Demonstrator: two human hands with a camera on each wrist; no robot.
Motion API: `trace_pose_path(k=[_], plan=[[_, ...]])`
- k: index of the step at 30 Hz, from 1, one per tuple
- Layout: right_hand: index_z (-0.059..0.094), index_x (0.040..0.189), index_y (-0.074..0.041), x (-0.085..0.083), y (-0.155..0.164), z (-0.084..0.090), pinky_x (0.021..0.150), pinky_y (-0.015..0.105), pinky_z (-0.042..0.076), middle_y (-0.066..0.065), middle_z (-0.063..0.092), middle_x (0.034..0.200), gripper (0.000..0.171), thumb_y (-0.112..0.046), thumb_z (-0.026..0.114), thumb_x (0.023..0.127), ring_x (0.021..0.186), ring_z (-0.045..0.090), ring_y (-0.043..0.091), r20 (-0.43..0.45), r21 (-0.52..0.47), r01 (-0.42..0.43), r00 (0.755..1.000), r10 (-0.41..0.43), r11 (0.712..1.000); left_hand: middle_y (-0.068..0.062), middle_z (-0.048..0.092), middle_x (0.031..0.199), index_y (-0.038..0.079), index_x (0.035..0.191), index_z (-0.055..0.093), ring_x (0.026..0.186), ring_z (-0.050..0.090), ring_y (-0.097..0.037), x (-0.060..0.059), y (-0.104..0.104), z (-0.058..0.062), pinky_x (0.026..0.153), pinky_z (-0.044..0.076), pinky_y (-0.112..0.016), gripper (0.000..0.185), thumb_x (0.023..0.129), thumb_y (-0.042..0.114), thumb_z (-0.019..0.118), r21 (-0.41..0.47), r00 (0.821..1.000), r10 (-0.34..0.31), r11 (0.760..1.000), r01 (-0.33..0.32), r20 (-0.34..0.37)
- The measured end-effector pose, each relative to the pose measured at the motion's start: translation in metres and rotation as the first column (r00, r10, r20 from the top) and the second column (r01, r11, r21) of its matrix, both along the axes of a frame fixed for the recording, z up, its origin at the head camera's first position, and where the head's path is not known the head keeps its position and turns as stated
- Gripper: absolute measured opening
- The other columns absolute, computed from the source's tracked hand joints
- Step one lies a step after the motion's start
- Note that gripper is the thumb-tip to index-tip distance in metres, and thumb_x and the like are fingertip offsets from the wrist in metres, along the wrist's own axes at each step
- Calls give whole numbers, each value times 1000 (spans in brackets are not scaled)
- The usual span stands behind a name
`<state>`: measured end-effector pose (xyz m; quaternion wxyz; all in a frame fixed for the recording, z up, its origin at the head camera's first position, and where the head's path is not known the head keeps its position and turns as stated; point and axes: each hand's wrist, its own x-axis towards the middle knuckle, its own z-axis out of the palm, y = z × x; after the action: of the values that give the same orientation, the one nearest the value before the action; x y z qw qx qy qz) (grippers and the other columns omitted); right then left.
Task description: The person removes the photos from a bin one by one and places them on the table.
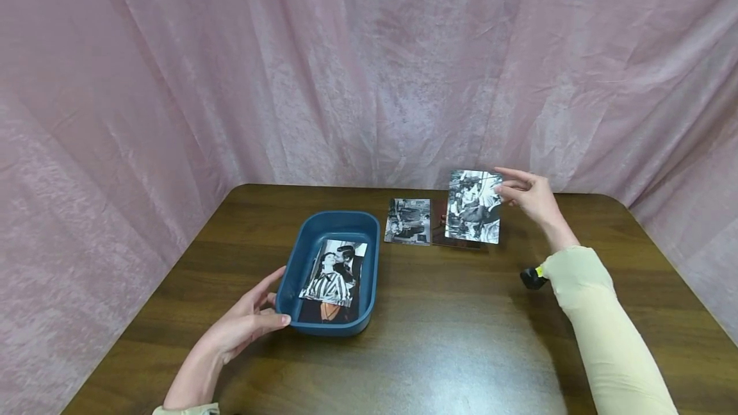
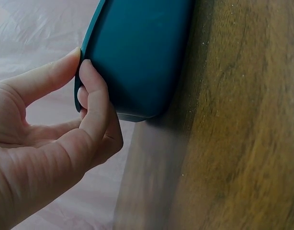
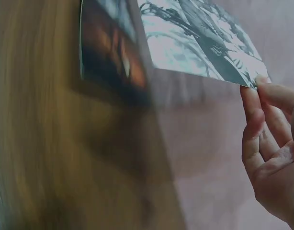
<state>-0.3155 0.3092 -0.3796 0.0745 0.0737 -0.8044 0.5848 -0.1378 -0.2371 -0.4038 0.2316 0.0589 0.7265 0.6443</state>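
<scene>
My left hand (image 1: 245, 320) pinches the near left rim of a blue plastic tray (image 1: 373, 274); the left wrist view shows thumb and fingers on either side of that rim (image 2: 84, 52). Inside the tray a black-and-white photo (image 1: 334, 274) of a couple lies over a darker photo (image 1: 328, 312) with an orange patch. Toward the back of the table, my right hand (image 1: 527, 194) pinches a black-and-white photo (image 1: 473, 207) by its right edge and holds it raised. Partly hidden beneath it, a dark reddish photo (image 1: 438, 230) lies on the table, also visible in the right wrist view (image 3: 111, 48).
Left of the raised photo, another black-and-white photo (image 1: 407, 221) lies flat on the brown wooden table (image 1: 450, 312). A small black object (image 1: 533, 278) with a yellow-green part shows at the right wrist. Pink curtains (image 1: 369, 69) hang behind the table.
</scene>
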Motion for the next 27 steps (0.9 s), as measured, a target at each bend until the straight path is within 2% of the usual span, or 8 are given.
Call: trace_pose_path(k=[5,9,14,17,21,24,27], plan=[[56,140,-7,5,43,-12,60,18,50,-21,73,82,51,-11,70,91,66,65,2,37,-25,68,997,-67,997,-11,49,109,17,160,7,93,64,-15,1,0,0,89,52,-34,94,88,4,66,-3,1000,6,1000,-6,5],[60,136,-13,6,66,-22,60,17,49,-24,72,82,45,-12,68,92,67,65,1,34,11,98,995,-98,995,-11,49,109,17,160,6,93,63,-15,2,-1,0,89,52,-33,95,88,5,67,-4,1000,6,1000,-6,1],[62,132,-16,3,77,-36,62,19,50,-24,71,81,39,-10,67,93,67,64,1,53,10,92,994,-92,996,-10,50,107,16,160,6,91,63,-14,1,-2,2,88,52,-33,96,87,5,68,-4,1000,7,1000,-7,-6],[60,134,-13,0,77,-47,64,21,51,-24,71,82,40,-11,66,94,69,65,1,81,18,82,993,-83,996,-10,49,108,16,160,7,92,62,-14,1,-2,2,89,52,-33,96,87,5,68,-6,1000,9,1000,-9,-6],[55,138,-6,-2,73,-61,67,23,52,-23,71,84,46,-18,66,95,72,64,0,104,145,87,989,-102,986,-10,48,109,17,160,7,93,62,-14,2,-1,1,91,51,-33,96,87,6,68,-15,1000,8,1000,-8,-2],[56,139,-8,-3,69,-67,75,25,47,-19,73,87,48,-24,66,95,77,58,-9,106,284,111,983,-147,952,-11,48,110,17,160,7,94,62,-14,2,-1,1,91,51,-34,96,87,5,68,-16,1000,7,1000,-7,-2],[58,137,-12,-7,64,-70,83,29,44,-9,74,95,44,-25,66,95,80,51,-12,98,368,128,980,-175,921,-11,49,109,16,160,7,93,62,-14,2,-1,2,91,52,-33,96,87,4,68,-9,1000,6,1000,-6,-9]])
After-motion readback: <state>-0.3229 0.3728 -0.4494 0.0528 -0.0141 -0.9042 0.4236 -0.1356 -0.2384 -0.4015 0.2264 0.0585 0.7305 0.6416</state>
